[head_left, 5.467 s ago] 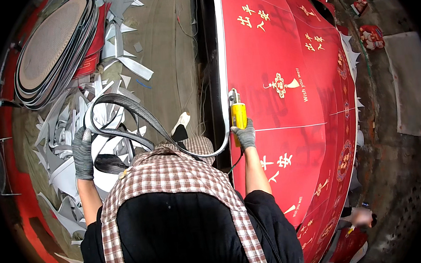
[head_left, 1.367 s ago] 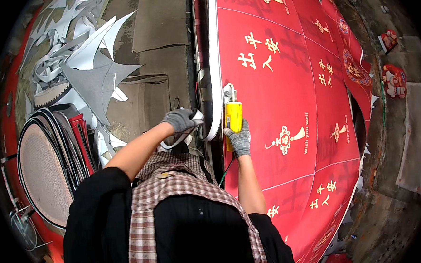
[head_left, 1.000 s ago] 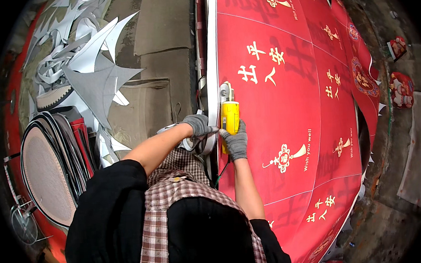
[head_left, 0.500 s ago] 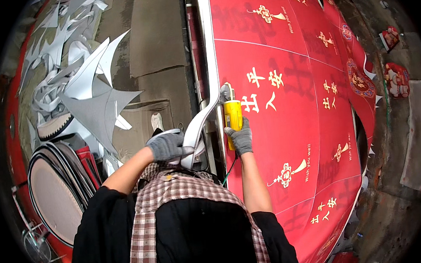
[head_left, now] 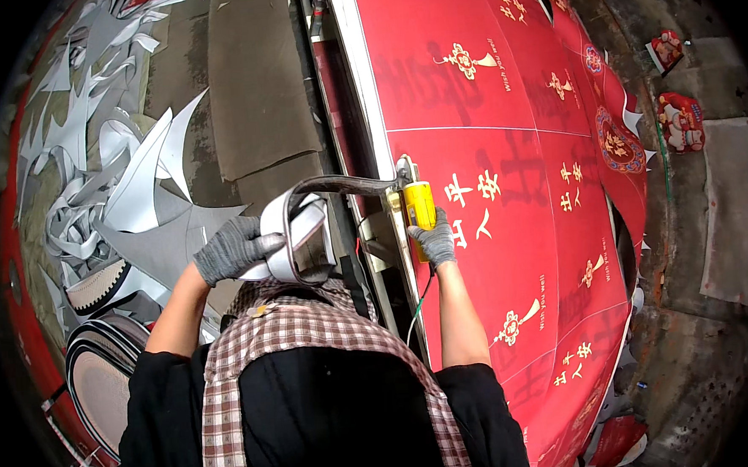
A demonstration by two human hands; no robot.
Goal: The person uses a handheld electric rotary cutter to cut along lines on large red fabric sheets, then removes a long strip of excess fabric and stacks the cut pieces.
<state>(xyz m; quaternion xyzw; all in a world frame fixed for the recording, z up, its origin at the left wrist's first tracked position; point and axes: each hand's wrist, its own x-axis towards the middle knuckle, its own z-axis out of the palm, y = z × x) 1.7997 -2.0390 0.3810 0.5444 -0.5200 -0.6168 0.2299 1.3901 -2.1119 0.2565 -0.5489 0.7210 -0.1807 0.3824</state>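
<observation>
In my gloved right hand (head_left: 436, 237) is a yellow handheld electric cutter (head_left: 420, 204), its metal head at the left edge of a big red printed mat sheet (head_left: 518, 154). A cord trails from the cutter's near end. My left hand (head_left: 233, 248), also gloved, is closed on a long edge strip (head_left: 337, 183), white on one face and grey on the other. The strip loops round beside my left hand, and its far end runs to the sheet's edge at the cutter's head.
Grey-white offcuts (head_left: 143, 186) lie heaped on the left. Oval mats (head_left: 99, 392) stand stacked at the near left. Brown flooring (head_left: 265, 87) lies left of the table's metal edge (head_left: 357, 74). Small red printed pieces (head_left: 681, 122) lie on the floor at the right.
My left hand has moved left and slightly nearer, pulling the strip off the sheet's edge into a loop. The far stretch of sheet edge now shows without the strip. The view has shifted slightly.
</observation>
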